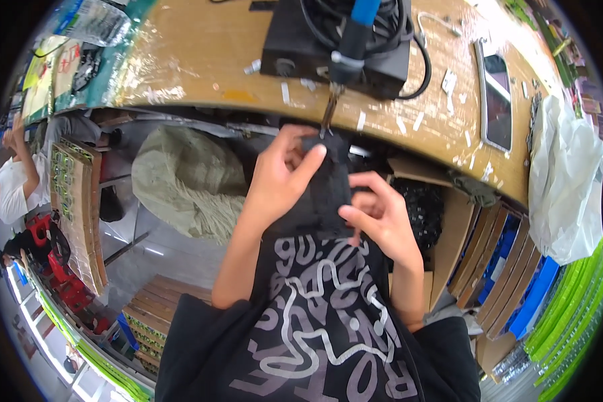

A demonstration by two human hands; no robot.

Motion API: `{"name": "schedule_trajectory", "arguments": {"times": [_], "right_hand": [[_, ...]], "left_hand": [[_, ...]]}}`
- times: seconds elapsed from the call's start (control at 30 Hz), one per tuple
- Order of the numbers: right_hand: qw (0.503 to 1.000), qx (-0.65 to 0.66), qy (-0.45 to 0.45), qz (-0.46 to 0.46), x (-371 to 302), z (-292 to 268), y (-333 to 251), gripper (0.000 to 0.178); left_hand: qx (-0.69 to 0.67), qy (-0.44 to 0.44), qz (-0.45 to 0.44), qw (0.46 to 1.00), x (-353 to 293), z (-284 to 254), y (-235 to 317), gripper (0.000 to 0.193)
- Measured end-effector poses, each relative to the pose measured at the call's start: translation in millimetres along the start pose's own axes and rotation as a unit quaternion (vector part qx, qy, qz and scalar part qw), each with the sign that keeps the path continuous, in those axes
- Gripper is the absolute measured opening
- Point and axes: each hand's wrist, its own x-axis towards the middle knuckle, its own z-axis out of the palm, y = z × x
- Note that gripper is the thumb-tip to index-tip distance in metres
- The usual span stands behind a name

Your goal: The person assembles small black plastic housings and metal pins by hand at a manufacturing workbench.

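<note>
My left hand point(283, 175) is closed on a flat black piece point(331, 187), its thumb and fingers near the upper end. The piece is held in front of my shirt, just off the table's near edge. My right hand point(382, 213) has its fingers curled at the right edge of the same piece, thumb and fingertips against or very near it. From above, a blue and black handled tool point(348, 60) that looks like a soldering iron points down. Its thin metal tip ends by my left fingers, at the top of the piece; whether they touch I cannot tell.
On the wooden table point(201, 60) sit a black box point(295, 57) with coiled cable, white scraps and a phone point(496, 100). A white plastic bag point(559, 181) hangs at the right. Cardboard trays point(496, 268) stand below. A green cloth-covered seat point(184, 181) and another person point(23, 177) are left.
</note>
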Motion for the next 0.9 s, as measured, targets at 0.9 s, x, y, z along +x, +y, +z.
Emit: {"name": "schedule_trajectory", "arguments": {"times": [0.9], "right_hand": [[0.932, -0.293, 0.208, -0.048, -99, -124, -78, 0.013]], "left_hand": [[0.602, 0.117, 0.122, 0.780, 352, -127, 109, 0.076]]}}
